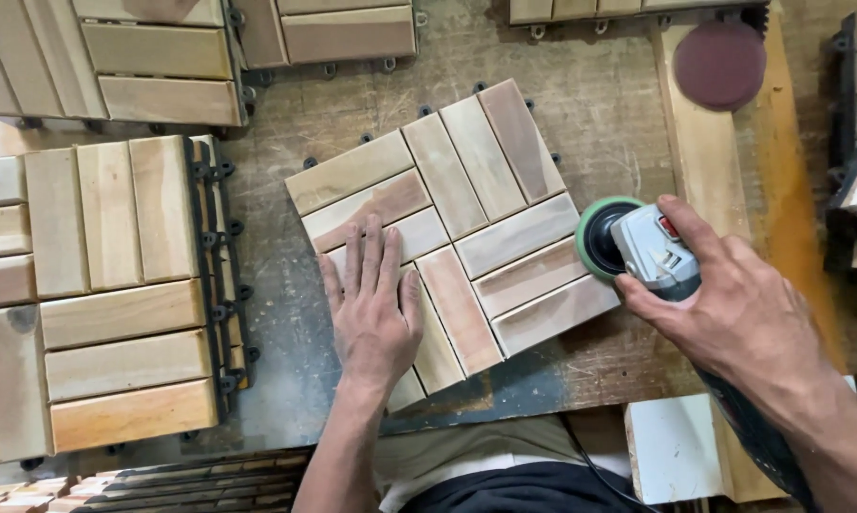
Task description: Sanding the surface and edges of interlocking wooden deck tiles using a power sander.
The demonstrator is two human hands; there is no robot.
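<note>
Scuffed wooden workbench (599, 104); stacked slatted wooden tiles (115, 285) around; even light.

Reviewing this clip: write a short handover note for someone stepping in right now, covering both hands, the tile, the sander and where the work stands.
Left hand: flat, palm down on the wooden slat tile, pinning it to the workbench.
Right hand: gripping the grey sander; its green pad is at the tile's right edge.
Nearby: stacked tiles at left, a spare sanding disc upper right.
Done: cannot tell how much is sanded.
Left: probably the remaining slats.
</note>
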